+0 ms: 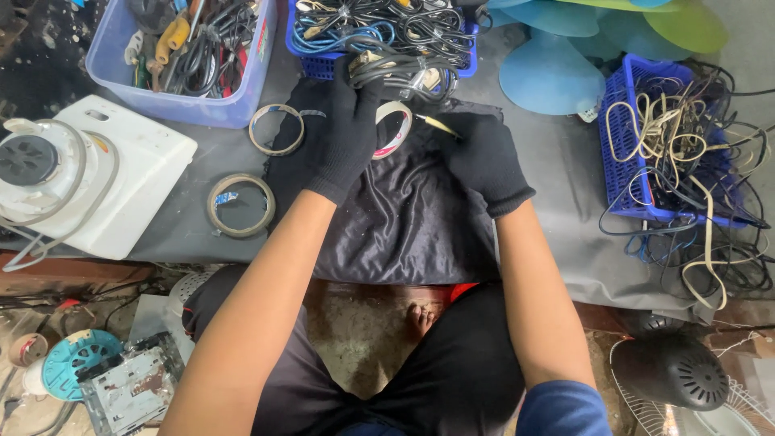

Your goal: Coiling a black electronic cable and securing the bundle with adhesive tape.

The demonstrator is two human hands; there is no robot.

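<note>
Both my hands wear black knit gloves. My left hand (343, 129) reaches forward and is closed on a coiled black cable (395, 69) at the front of a blue basket (311, 64) full of cords. My right hand (483, 157) rests on a black cloth (404, 218) and grips a small yellow-handled tool (440, 125). A roll of tape (395, 127) lies between the two hands.
Two more tape rings (276, 129) (240, 205) lie left of the cloth. A white appliance (89, 173) sits far left, behind it a lavender tub (182, 103) of tools. Another blue basket (626, 161) of tangled wires stands right, fan blades (557, 73) behind it.
</note>
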